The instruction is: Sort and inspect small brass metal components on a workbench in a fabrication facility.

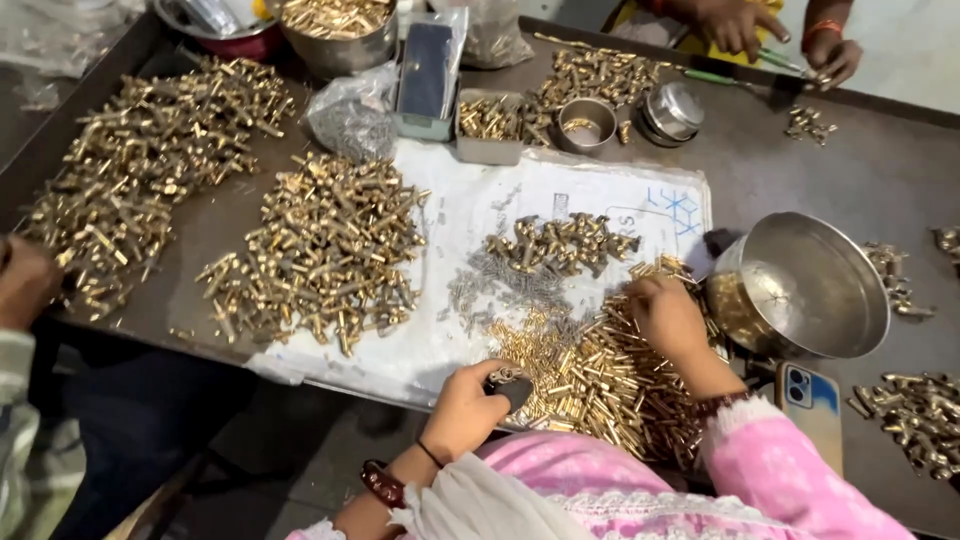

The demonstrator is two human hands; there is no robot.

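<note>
The fingers of the right hand [665, 312] are curled down into a heap of small brass tubes [600, 375], pinching or raking at pieces near its top edge; whether anything is actually held cannot be made out. The left hand [468, 405] is closed around a small dark tool or holder [512, 390], with a brass part at its tip, held at the near edge of the same heap. That heap lies on a white sheet [440, 250] spread over a dark metal work table [780, 170], directly in front of the person, who wears pink sleeves. Just above the heap sit a scatter of thin grey pins [505, 285] and a cluster of brass fittings [560, 243]. A tilted steel bowl [805, 285] rests just to the right of the right hand, with a phone [812, 405] below it at the table edge. Larger piles of brass fittings [325, 250] lie further left. At the far side another person's hands [770, 30] work with a tool, and a third person's hand [25, 280] shows at the left edge. The likely trouble here: the tubes are loose and round, so a raking motion could roll some off the near table edge, or mix pins into the tubes, since the piles touch. The tilted bowl could also tip if knocked.
</note>
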